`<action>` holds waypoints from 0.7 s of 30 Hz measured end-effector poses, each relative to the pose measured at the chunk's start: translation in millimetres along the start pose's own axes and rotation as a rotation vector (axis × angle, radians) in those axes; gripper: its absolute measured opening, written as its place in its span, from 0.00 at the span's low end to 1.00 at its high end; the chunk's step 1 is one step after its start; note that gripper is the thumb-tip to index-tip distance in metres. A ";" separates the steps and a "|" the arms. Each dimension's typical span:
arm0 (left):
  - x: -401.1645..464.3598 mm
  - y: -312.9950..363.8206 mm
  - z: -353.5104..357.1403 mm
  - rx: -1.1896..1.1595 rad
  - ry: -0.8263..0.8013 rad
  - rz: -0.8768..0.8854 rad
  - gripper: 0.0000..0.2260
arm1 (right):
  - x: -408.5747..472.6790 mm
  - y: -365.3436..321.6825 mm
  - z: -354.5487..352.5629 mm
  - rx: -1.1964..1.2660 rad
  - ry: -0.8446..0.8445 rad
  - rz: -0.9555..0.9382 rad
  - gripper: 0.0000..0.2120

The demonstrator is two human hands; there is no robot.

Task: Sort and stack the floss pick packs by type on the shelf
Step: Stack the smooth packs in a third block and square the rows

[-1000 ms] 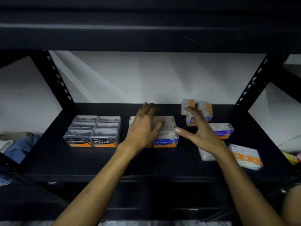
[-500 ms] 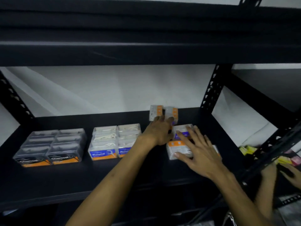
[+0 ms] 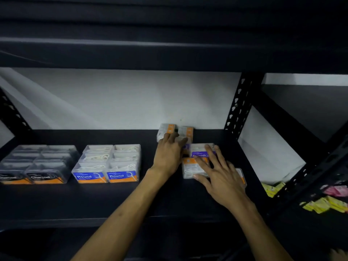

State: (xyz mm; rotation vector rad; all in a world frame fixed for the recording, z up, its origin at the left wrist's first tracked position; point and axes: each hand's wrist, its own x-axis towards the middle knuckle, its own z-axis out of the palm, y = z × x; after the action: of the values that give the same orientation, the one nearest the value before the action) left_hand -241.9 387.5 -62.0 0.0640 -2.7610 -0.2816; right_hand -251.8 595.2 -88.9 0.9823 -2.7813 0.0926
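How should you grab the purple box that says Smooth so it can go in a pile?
Probably by its two short ends, coming from above and the front. The Smooth pack lies flat with its label facing forward, and the right hand already rests its fingers across it. Another pack sits tight against its front, so pinching front to back looks awkward.

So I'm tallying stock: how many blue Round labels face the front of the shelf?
2. One Round label fronts the left column of that block, the other the right column beside it. Packs behind them show no labels, so more may be hidden.
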 end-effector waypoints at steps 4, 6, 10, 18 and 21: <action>4.7 10.2 0.8 -0.009 0.066 -0.022 0.18 | -6.6 16.7 1.3 -0.003 0.015 0.058 0.33; 7.2 14.8 4.5 -0.035 0.081 -0.002 0.19 | -7.8 25.6 0.7 0.007 0.031 0.108 0.33; 17.8 25.8 13.6 -0.083 0.059 0.019 0.20 | -2.5 37.6 3.8 0.023 0.060 0.136 0.32; 46.3 39.5 24.4 -0.102 0.085 0.028 0.19 | 21.0 52.7 5.4 0.035 0.044 0.214 0.33; 56.6 40.9 25.6 -0.099 0.087 0.025 0.19 | 27.4 54.0 4.5 0.055 0.043 0.225 0.33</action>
State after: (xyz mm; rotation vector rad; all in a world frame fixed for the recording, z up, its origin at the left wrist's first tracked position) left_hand -304.3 427.7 -57.3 0.0164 -2.6553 -0.3986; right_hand -307.3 619.8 -87.6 0.6659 -2.8524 0.2202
